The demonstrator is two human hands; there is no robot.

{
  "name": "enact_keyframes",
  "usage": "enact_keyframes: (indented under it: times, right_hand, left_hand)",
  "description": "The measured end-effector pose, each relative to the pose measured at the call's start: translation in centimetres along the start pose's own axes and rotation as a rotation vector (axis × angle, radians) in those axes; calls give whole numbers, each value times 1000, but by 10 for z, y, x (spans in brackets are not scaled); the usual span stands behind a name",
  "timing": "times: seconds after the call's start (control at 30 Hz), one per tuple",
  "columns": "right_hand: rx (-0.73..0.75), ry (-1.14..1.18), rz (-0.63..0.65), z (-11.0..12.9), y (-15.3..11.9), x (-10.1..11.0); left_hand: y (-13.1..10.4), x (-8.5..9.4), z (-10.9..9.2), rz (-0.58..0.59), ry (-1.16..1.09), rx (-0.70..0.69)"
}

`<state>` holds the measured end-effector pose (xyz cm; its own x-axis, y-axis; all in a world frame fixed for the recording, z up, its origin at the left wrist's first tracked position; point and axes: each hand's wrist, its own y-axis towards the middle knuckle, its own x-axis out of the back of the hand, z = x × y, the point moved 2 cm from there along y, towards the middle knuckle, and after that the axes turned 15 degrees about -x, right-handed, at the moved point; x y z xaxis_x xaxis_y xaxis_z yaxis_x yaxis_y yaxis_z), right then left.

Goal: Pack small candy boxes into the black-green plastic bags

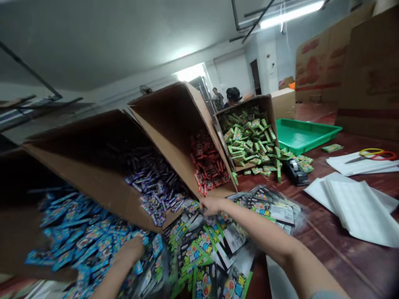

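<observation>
While the left hand (132, 250) is lying close against blue packets (90, 234), the right hand (212, 206) is dipping toward printed bags (199, 245) before the open boxes (102, 191); both grips are escaping view, so I cannot tell; light fingertips would be avoiding creases.

Left hand (133, 249) — blurry, grip unclear — beside blue packets (90, 241)

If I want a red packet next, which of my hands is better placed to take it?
Probably your right hand: it is just in front of the red packets. Your left hand is over by the blue packets, farther off, with the purple packets lying between.
</observation>
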<state>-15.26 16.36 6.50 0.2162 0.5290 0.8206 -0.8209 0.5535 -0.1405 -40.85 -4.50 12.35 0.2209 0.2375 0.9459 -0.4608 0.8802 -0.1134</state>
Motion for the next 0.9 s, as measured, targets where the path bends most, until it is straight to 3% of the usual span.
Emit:
enact_keyframes:
  times: [0.1, 0.2, 0.3, 0.43, 0.5, 0.53, 0.6, 0.63, 0.73, 0.8, 0.9]
  right_hand:
    - [-92, -84, 30, -47, -54, 6]
    - [-232, -137, -153, -66, -114, -8]
    - [-303, -173, -313, -68, -183, -51]
    - [-175, -276, -291, -94, -282, -125]
    - [-204, -360, -304, -116, -332, -141]
    - [-270, -401, -330, -126, -355, -141]
    - [-385, -472, -385, -140, -391, -128]
    - [-413, -483, -392, -143, -402, -119]
    - [-428, -435, -363, -137, -406, -93]
    - [-403, -372, -333, -125, -390, -84]
    - [-326, -288, -241, -110, -353, -82]
  left_hand:
    - [-16, 10, -34, -42, -134, -122]
    - [-34, 15, -96, -131, -360, -312]
    - [-56, 11, -168, -163, -581, -485]
    - [-90, -10, -250, -98, -871, -774]
    - [-103, -22, -276, -68, -1021, -940]
    - [-107, -28, -285, -50, -1089, -1046]
    - [-107, -44, -293, 37, -1211, -1070]
    - [-104, -52, -293, 66, -1255, -1070]
    - [-102, -68, -291, -111, -1119, -1146]
    - [-110, -68, -295, -216, -963, -1110]
    - [-133, -60, -316, -191, -724, -1093]
